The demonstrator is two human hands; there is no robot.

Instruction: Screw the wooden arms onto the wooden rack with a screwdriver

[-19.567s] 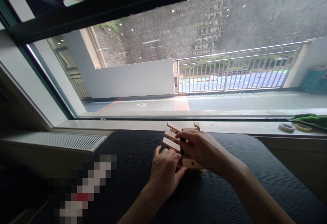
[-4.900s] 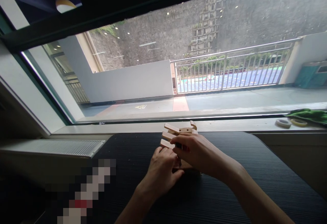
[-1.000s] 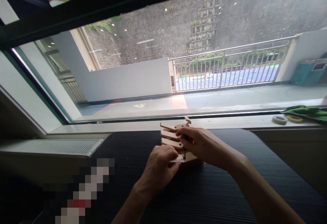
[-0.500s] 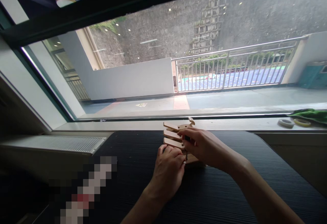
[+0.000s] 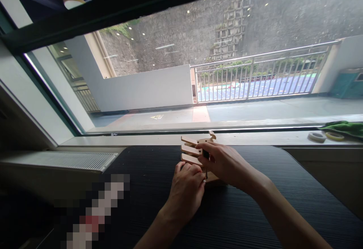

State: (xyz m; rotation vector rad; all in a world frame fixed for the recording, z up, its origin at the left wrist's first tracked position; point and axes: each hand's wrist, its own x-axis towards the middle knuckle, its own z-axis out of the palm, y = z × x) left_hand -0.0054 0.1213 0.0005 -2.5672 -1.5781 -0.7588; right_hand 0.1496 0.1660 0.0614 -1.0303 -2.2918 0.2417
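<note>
A light wooden assembly point(image 5: 190, 159) with several slats and a small hook-shaped piece at its far end rests on the dark tabletop, near the window. My left hand point(image 5: 187, 182) is closed on its near side, and the fingertips lie by the nearest slat. Above the wood, my right hand point(image 5: 224, 160) grips the black handle of a screwdriver point(image 5: 205, 153). The thin shaft points down to the wood beside my left fingers. Whatever the tip touches is hidden by my left hand.
Past the black table point(image 5: 249, 211) runs a white window sill point(image 5: 255, 138). On the sill's right lie two tape rolls point(image 5: 317, 137) and a green cloth point(image 5: 344, 128). A vent grille point(image 5: 82, 160) is at the left. A blurred patch point(image 5: 98, 209) covers the table's left side.
My right hand has shifted and turned slightly around the screwdriver handle, so more of the black handle shows. My left hand and the wooden assembly stay in nearly the same place.
</note>
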